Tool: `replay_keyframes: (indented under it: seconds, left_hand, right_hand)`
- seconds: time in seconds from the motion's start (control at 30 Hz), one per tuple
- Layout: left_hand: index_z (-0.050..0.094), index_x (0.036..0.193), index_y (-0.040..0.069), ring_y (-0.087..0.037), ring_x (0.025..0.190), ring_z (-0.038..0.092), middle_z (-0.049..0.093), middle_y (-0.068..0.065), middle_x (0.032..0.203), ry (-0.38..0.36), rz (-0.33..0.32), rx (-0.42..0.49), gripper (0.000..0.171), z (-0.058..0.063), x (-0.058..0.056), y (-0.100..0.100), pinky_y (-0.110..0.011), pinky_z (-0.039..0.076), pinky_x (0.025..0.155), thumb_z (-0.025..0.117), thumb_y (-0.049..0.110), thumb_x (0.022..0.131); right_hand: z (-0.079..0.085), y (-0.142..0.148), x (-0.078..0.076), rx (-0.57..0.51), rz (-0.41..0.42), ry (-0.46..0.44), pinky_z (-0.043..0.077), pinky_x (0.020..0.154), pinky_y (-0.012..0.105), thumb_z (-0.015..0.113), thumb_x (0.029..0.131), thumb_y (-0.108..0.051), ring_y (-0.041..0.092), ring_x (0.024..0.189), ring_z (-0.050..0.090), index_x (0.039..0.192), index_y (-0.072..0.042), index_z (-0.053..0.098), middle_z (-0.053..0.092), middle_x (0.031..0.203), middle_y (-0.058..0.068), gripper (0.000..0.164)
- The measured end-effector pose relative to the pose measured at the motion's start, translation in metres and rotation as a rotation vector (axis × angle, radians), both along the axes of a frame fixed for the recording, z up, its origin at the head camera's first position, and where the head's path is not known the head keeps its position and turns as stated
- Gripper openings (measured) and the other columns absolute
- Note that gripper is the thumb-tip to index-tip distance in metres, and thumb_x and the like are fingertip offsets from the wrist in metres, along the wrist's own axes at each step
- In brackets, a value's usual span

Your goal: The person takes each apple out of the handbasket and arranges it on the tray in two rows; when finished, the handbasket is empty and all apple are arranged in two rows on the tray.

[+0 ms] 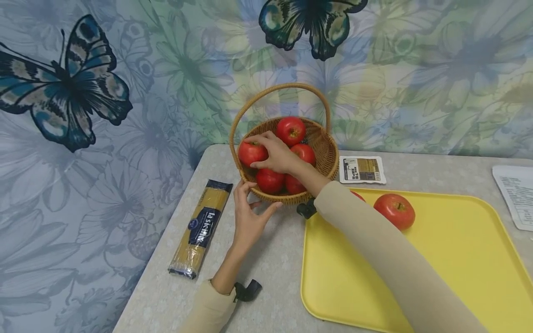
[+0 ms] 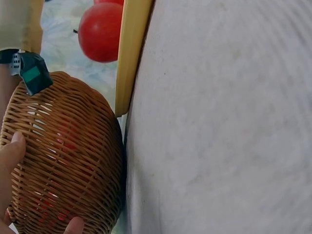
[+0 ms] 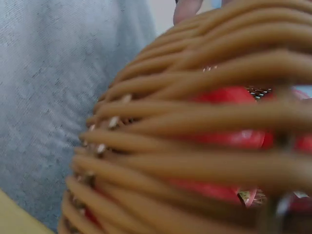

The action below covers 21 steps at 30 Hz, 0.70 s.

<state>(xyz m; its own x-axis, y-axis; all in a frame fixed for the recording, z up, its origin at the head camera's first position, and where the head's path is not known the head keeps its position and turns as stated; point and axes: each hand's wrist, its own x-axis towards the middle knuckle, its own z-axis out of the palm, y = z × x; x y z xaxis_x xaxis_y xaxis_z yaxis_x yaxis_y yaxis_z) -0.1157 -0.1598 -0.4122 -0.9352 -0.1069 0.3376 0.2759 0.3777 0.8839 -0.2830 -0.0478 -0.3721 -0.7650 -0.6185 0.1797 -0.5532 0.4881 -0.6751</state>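
A wicker basket [image 1: 326, 148] with a tall arched handle holds several red apples. Reaching over its near rim, my right hand [image 1: 276, 152] grips the leftmost apple [image 1: 250, 153], thumb below and fingers across the top. Other apples [image 1: 291, 130] lie close around that hand. My left hand [image 1: 248, 222] holds the basket's near left side, its fingers at the rim and its thumb spread along the front. The left wrist view shows the thumb [image 2: 14, 151] against the woven wall [image 2: 73, 161]. In the right wrist view the weave [image 3: 195, 122] hides the right hand's grip.
A yellow tray [image 1: 449, 273] lies at the right, with an apple [image 1: 394, 211] and part of another [image 1: 358, 196] behind the right sleeve. A pasta packet [image 1: 201, 229] lies left of the basket. Right of it are a small packet [image 1: 362, 169] and a printed white sheet [image 1: 518, 194].
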Motion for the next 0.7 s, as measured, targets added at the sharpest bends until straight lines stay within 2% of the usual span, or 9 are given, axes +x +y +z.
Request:
replay_keyframes:
  seconds: [0.13,0.33,0.53,0.7]
  left_hand:
    - [0.038,0.129,-0.001,-0.032,0.138,0.034,0.021,-0.025,0.154,0.003,0.001,-0.015,0.068,-0.001,0.000,0.001,-0.059,0.052,0.089,0.083,0.014,0.079]
    - [0.039,0.129,0.002,-0.032,0.139,0.033,0.020,-0.023,0.155,-0.015,0.011,-0.002,0.067,-0.002,0.001,0.002,-0.059,0.051,0.091,0.083,0.014,0.080]
    - [0.040,0.130,0.002,-0.032,0.139,0.033,0.021,-0.023,0.154,-0.019,0.013,0.000,0.068,-0.003,0.001,0.002,-0.058,0.052,0.091,0.083,0.013,0.079]
    - [0.040,0.129,0.003,-0.030,0.138,0.035,0.023,-0.021,0.154,-0.022,0.022,-0.005,0.068,-0.001,0.000,0.002,-0.056,0.052,0.091,0.083,0.015,0.079]
  right_hand:
    - [0.002,0.007,0.001,-0.017,-0.028,0.076,0.047,0.102,0.047,0.079,0.083,-0.034,0.025,0.121,0.047,0.139,-0.028,0.052,0.046,0.135,0.009,0.063]
    - [0.010,0.035,0.012,-0.113,-0.049,0.121,0.052,0.095,0.047,0.080,0.080,-0.034,0.025,0.114,0.051,0.136,-0.029,0.055,0.046,0.130,0.008,0.062]
    - [0.023,0.092,0.039,-0.207,-0.050,0.262,0.052,0.093,0.049,0.085,0.075,-0.024,0.028,0.118,0.047,0.131,-0.023,0.059,0.046,0.129,0.013,0.062]
    - [0.027,0.155,0.068,-0.176,-0.128,0.316,0.053,0.078,0.037,0.087,0.073,-0.017,0.024,0.112,0.049,0.131,-0.021,0.059,0.044,0.130,0.014,0.065]
